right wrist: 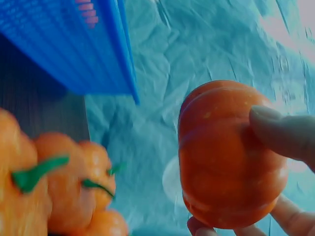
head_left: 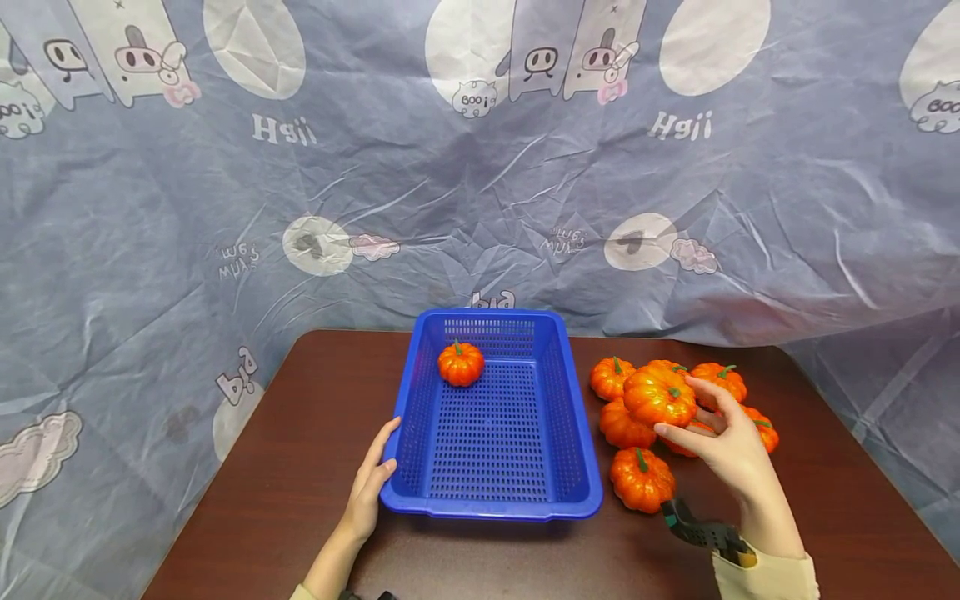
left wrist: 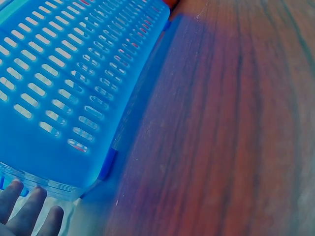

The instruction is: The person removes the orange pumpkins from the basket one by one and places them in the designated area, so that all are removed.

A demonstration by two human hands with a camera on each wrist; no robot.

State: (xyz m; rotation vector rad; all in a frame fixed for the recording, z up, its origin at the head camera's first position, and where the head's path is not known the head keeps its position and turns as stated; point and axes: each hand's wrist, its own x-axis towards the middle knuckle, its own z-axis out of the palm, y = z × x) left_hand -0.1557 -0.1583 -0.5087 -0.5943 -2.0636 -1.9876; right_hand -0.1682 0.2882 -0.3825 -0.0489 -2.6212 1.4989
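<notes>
An orange pumpkin (head_left: 658, 396) with a green stem is gripped between the thumb and fingers of my right hand (head_left: 731, 442), raised above the other pumpkins. The right wrist view shows this pumpkin (right wrist: 229, 155) close up, thumb on one side and fingertips beneath. My left hand (head_left: 367, 483) rests at the left side of a blue perforated basket (head_left: 491, 508), fingers extended along its wall. One pumpkin (head_left: 461, 364) lies inside the basket, toward its far left. In the left wrist view, the fingertips (left wrist: 34, 196) touch or nearly touch the basket wall.
Several pumpkins (head_left: 642, 479) lie grouped on the brown wooden table (head_left: 300, 433), right of the basket. A printed grey-blue cloth (head_left: 480, 183) hangs behind the table and along its sides. A dark strap-like device (head_left: 705, 531) is on the right wrist.
</notes>
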